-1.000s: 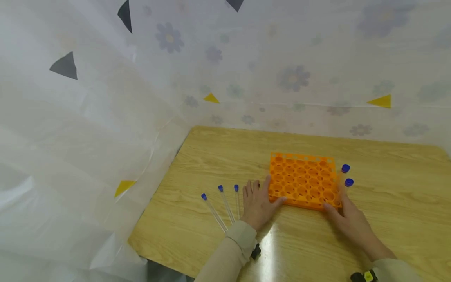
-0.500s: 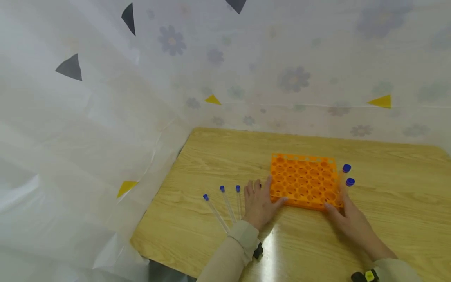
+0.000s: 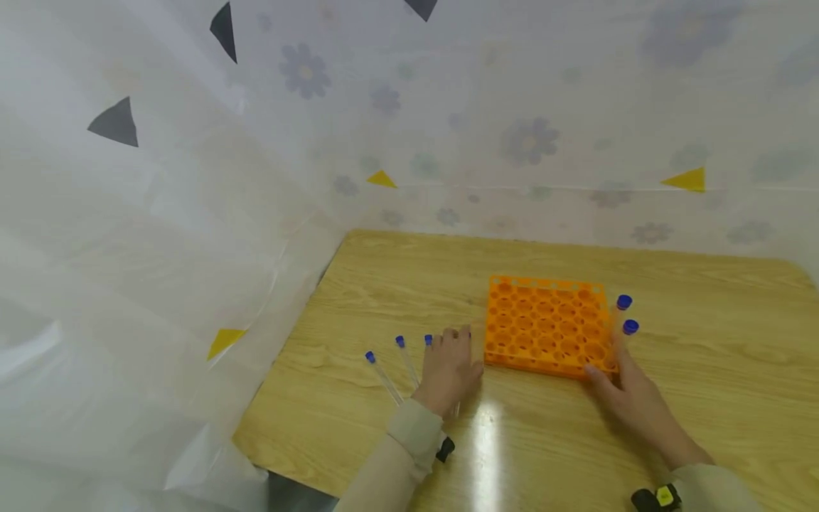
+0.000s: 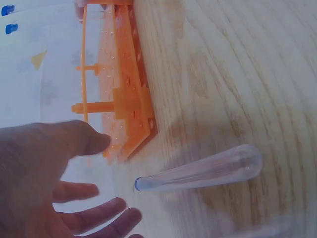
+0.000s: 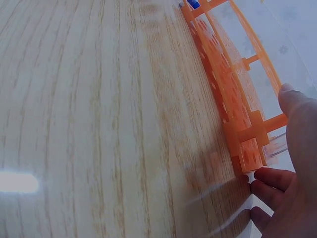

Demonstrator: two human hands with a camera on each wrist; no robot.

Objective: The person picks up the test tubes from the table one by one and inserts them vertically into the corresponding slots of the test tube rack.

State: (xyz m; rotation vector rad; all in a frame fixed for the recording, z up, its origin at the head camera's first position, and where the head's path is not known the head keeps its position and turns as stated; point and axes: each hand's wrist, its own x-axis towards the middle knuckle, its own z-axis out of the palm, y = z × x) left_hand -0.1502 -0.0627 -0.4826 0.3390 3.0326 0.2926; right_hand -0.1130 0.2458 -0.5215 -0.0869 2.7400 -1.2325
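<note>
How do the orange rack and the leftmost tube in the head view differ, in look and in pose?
The orange rack is broad and boxy; the leftmost tube is long and slim. The rack is orange, with rows of round holes; the tube is clear, with a blue cap. The rack stands upright; the tube lies on its side. Both rest on the wooden table.

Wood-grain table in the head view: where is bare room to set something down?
The wood-grain table is bare behind the clear blue-capped tubes, left of the orange plastic rack; right of the two round blue caps; and before the rack, between left hand and right hand. Crowded: the rack's right end and where the left hand overlaps the tubes.
</note>
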